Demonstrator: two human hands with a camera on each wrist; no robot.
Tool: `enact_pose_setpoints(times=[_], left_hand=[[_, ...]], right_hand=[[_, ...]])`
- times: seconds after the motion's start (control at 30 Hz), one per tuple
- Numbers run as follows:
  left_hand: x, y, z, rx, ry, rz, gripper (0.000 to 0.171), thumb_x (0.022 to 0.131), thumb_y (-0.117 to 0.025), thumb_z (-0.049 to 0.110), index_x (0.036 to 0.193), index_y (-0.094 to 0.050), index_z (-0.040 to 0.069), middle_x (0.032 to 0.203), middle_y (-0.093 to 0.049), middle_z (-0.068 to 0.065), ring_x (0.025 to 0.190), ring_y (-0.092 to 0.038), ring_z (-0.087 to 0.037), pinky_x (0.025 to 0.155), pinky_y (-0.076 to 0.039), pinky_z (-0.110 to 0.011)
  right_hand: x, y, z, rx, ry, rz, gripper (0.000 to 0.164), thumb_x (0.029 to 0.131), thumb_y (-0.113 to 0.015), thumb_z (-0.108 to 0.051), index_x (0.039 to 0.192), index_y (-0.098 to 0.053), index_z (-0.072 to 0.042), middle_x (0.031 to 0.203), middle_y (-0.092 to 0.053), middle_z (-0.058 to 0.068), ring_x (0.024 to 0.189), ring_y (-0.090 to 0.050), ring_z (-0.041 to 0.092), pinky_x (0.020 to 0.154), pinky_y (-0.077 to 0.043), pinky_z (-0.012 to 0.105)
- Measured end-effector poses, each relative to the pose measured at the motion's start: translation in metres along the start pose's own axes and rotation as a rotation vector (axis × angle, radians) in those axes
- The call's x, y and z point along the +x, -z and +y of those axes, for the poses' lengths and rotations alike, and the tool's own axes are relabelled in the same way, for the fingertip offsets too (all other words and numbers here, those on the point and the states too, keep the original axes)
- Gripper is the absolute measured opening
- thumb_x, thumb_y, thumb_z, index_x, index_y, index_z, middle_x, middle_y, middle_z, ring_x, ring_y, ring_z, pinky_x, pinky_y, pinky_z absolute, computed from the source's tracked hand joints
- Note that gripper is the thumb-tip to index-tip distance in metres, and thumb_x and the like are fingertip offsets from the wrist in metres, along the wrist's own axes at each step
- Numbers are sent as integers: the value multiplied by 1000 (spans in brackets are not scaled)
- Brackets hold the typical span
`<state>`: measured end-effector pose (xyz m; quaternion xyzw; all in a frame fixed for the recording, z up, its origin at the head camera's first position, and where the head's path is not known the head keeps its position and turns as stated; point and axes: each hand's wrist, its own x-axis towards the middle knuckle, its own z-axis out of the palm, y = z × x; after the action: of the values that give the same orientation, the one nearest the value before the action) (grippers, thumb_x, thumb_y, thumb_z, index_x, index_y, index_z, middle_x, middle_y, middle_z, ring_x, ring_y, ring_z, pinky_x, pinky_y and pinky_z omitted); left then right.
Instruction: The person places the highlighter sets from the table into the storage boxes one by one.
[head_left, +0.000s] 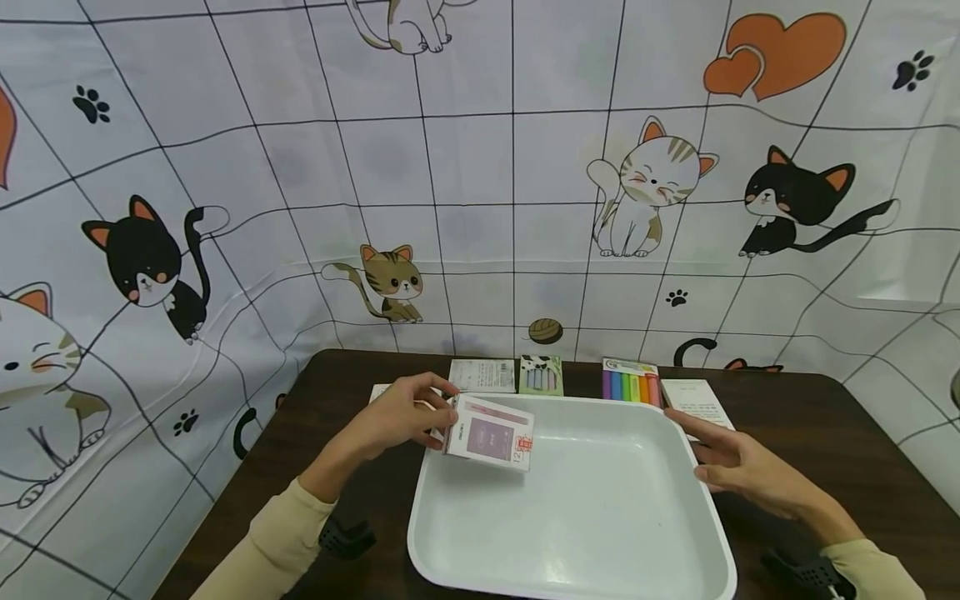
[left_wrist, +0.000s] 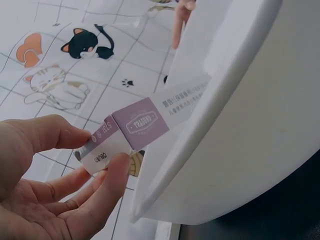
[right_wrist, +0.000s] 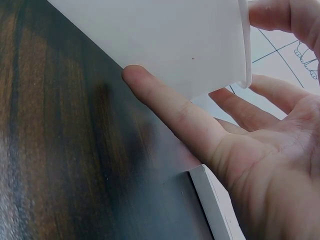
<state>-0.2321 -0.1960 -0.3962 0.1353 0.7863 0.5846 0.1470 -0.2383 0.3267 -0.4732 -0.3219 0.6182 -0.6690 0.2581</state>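
My left hand [head_left: 405,410] pinches a small white and purple carton [head_left: 491,433] above the back left corner of a white tray [head_left: 600,533]. In the left wrist view the carton [left_wrist: 142,122] is held by its end between thumb and fingers, its purple flap showing "TRAGUND". At the tray's right side my right hand [head_left: 738,467] touches the rim with extended fingers. The right wrist view shows one straight finger [right_wrist: 170,107] along the tray's outer wall [right_wrist: 165,40] and another fingertip at its rim.
Behind the tray stand a white printed box [head_left: 482,375], a small green cow-print box [head_left: 541,376], a pack of coloured sticks [head_left: 630,382] and another white box [head_left: 697,398]. All are on a dark wooden table [head_left: 810,417]. A cat-patterned sheet [head_left: 480,167] hangs behind.
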Motion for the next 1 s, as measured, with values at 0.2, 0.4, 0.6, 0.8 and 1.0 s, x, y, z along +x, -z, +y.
enact_pose_setpoints(times=[0.2, 0.4, 0.6, 0.8, 1.0], left_hand=[[1, -5, 0, 33, 12, 32, 43, 93, -76, 11, 131, -59, 1, 107, -62, -19, 88, -69, -31, 68, -62, -46], [2, -10, 1, 61, 13, 25, 41, 93, -74, 11, 131, -59, 1, 106, -63, -18, 89, -69, -30, 68, -62, -47], [2, -13, 1, 236, -46, 55, 36, 94, -74, 15, 127, -63, 5, 103, -65, -11, 84, -68, -23, 67, -61, -42], [0, -14, 3, 444, -117, 119, 38, 94, -76, 23, 126, -66, 6, 112, -65, -10, 87, -63, -20, 65, -55, -34], [-2, -10, 4, 456, -118, 163, 35, 98, -71, 26, 130, -66, 12, 121, -65, -7, 101, -63, -22, 72, -56, -36]], right_hand=[[0, 0, 0, -3, 1, 3, 75, 101, -44, 15, 164, -10, -7, 168, -17, 4, 145, -35, 25, 92, -51, 60], [0, 0, 1, -13, 0, -3, 75, 101, -42, 15, 164, -10, -8, 169, -16, 4, 145, -35, 26, 91, -51, 61], [0, 0, 0, -30, -4, 10, 75, 101, -43, 14, 164, -10, -8, 168, -19, 1, 144, -38, 25, 91, -52, 60], [1, 0, -1, -17, 1, 1, 75, 101, -43, 15, 164, -9, -7, 169, -18, 0, 144, -36, 26, 92, -51, 61], [0, 0, 0, -43, -4, 10, 74, 101, -43, 13, 164, -8, -5, 168, -21, -3, 143, -39, 23, 91, -52, 60]])
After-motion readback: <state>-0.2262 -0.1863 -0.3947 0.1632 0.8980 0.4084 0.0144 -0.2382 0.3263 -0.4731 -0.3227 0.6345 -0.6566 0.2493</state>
